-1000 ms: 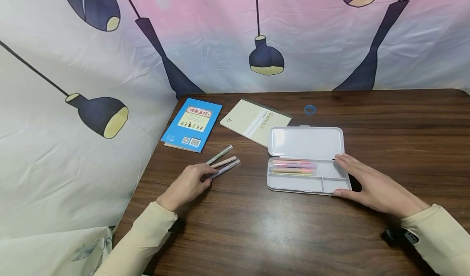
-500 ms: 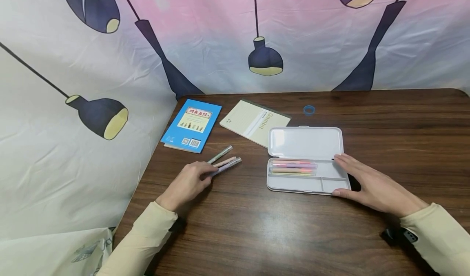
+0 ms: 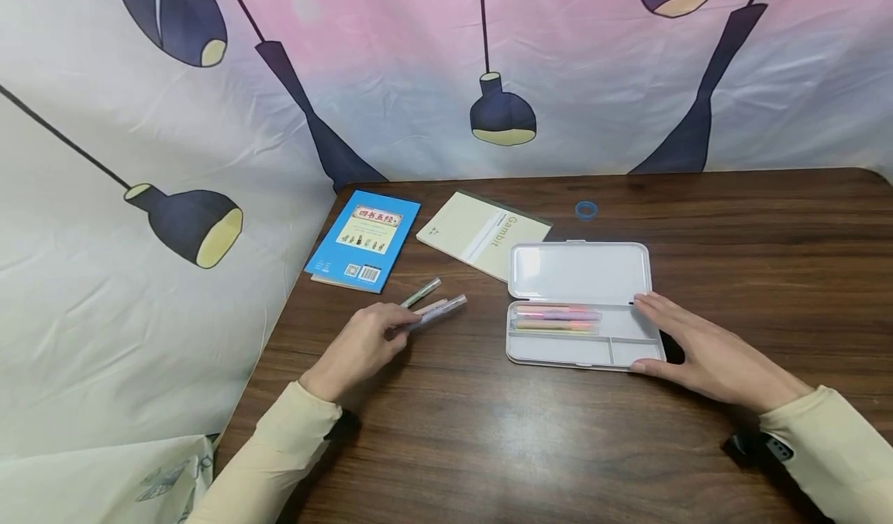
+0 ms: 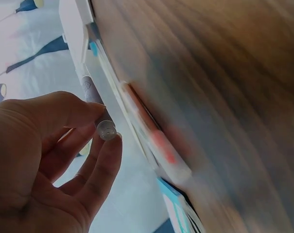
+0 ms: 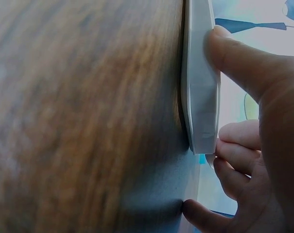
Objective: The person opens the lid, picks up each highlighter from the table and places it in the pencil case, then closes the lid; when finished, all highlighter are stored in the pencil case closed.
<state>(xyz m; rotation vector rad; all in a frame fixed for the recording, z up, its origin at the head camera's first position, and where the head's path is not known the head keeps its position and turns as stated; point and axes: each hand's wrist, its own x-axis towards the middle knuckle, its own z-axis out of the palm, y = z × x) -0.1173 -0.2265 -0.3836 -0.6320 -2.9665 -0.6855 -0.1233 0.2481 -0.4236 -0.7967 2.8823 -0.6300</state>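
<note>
Between thumb and fingers, my left hand (image 3: 359,349) pinches a pale purple pen (image 3: 446,308), whose end shows near the fingertips in the left wrist view. Beside it lie a pinkish pen (image 3: 431,305), partly hidden, and a green-patterned pen (image 3: 422,292). At the right end of a white pencil case (image 3: 579,272), my right hand (image 3: 722,357) holds the edge, thumb at the near corner and fingers toward the hinge. Its lid is folded back. Several coloured pens (image 3: 558,316) lie in the long rear compartment; the front compartments hold nothing visible.
A blue book (image 3: 370,229) lies at the back left of the brown table (image 3: 530,446). Beside it is a cream notebook (image 3: 481,233), one corner behind the case lid. A blue ring, perhaps a tape roll (image 3: 586,211), lies farther back. Printed cloth hangs behind.
My left hand has pinched the purple pen and shifted it slightly right and up, over the pinkish one. My right hand and the pencil case have stayed in place.
</note>
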